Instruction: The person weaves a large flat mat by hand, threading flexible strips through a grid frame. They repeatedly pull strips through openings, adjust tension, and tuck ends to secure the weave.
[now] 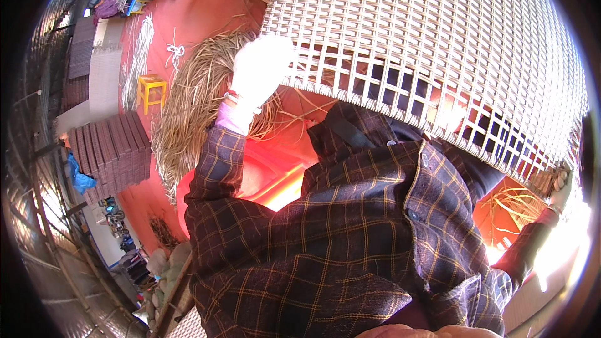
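A large pale woven wicker panel (400, 31) slants across the upper right, tilted over my lap. Along its near edge runs a band of open lattice with gaps between the strands. My left hand (263, 66), in a white glove washed out by glare, is closed on the panel's left corner; its single fingers do not show clearly. Over at the far right, my right hand (559, 186) wraps its fingers around the panel's other end, partly lost in bright light. Both forearms are in dark plaid sleeves.
Long tan fibre strands (203, 81) lie in a heap on the red floor (188, 6) at left. Beyond them are a yellow stool (151, 92), a white strand bundle (139, 50) and stacked brown woven panels (113, 153). Loose strips (510, 206) lie near my right arm.
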Demonstrator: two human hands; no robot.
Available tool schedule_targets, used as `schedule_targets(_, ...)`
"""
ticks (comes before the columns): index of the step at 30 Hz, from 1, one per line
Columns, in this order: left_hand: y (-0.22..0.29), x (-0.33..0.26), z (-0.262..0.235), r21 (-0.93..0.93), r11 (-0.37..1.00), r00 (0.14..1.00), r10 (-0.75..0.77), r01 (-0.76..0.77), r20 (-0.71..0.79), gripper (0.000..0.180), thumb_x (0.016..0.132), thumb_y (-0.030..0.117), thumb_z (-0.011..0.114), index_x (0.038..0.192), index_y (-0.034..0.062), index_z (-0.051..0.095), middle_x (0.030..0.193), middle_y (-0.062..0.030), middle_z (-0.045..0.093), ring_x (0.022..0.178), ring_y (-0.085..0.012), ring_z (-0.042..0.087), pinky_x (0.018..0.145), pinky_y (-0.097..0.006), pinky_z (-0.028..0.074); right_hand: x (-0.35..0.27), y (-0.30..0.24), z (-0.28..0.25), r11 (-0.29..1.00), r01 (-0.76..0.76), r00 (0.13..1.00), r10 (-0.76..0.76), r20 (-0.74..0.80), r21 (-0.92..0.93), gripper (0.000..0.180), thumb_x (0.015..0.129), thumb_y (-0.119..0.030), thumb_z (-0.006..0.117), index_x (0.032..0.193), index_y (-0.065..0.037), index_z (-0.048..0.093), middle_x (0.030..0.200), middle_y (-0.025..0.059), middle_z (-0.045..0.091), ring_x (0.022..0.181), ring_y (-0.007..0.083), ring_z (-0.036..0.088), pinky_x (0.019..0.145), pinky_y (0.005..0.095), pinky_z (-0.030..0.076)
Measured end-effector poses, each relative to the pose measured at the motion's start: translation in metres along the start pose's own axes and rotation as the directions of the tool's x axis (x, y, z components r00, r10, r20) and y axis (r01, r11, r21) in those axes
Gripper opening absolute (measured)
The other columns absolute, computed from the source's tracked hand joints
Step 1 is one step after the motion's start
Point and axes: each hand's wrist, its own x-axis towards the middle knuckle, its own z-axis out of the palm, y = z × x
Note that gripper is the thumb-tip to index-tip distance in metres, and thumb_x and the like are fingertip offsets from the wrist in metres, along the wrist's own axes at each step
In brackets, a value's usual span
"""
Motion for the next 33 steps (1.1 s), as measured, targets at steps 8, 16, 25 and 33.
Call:
schedule_targets(8,-0.005,0.012,0.002,0.064,0.997,0.969,0.013,-0.029,0.246,0.027,0.095,0.018,0.075,0.12,0.0084,0.081,0.115,-0.011,0.08,0.106,-0.0285,0.076,0.095,-0.041,0.061,0.004,-0.009,0.002,0.999,-0.004,1.0,0.004,0.0,0.031,0.043,0.12,-0.038,0.049,0.141,-0.008,0.07,0.083,-0.0147,0.045,0.056,-0.0035,0.029,0.05,0.0143,0.024)
schedule_targets(16,-0.09,-0.017,-0.008,-0.067,0.993,0.992,-0.099,0.093,-0.082,0.023,0.097,0.011,0.069,0.116,0.0066,0.081,0.113,-0.0111,0.081,0.101,-0.0281,0.078,0.091,-0.041,0.063,0.023,-0.015,-0.018,0.992,-0.105,0.987,0.112,0.112,-0.065,0.049,0.118,-0.044,0.045,0.146,-0.01,0.067,0.117,0.0034,0.071,0.096,0.016,0.073,0.091,0.0304,0.06)
schedule_targets(25,-0.1,-0.053,0.015,0.049,0.998,0.999,0.033,-0.032,-0.013,0.022,0.097,0.019,0.064,0.111,0.0133,0.08,0.106,-0.0091,0.079,0.099,-0.0303,0.076,0.088,-0.044,0.061,-0.005,-0.02,0.012,0.995,-0.096,0.995,0.096,0.03,0.007,0.041,0.118,-0.038,0.052,0.138,-0.008,0.071,0.089,-0.0129,0.058,0.06,-0.0053,0.043,0.054,0.01,0.036)
schedule_targets(33,-0.082,-0.031,0.004,0.034,0.998,0.978,-0.053,0.048,0.2,0.02,0.095,0.025,0.066,0.102,0.0136,0.081,0.092,-0.0066,0.078,0.087,-0.0295,0.076,0.08,-0.045,0.06,0.005,-0.019,0.001,0.987,-0.146,0.989,0.146,0.005,-0.063,0.036,0.116,-0.038,0.056,0.128,-0.009,0.073,0.089,-0.012,0.061,0.07,-0.0039,0.054,0.064,0.0124,0.046)
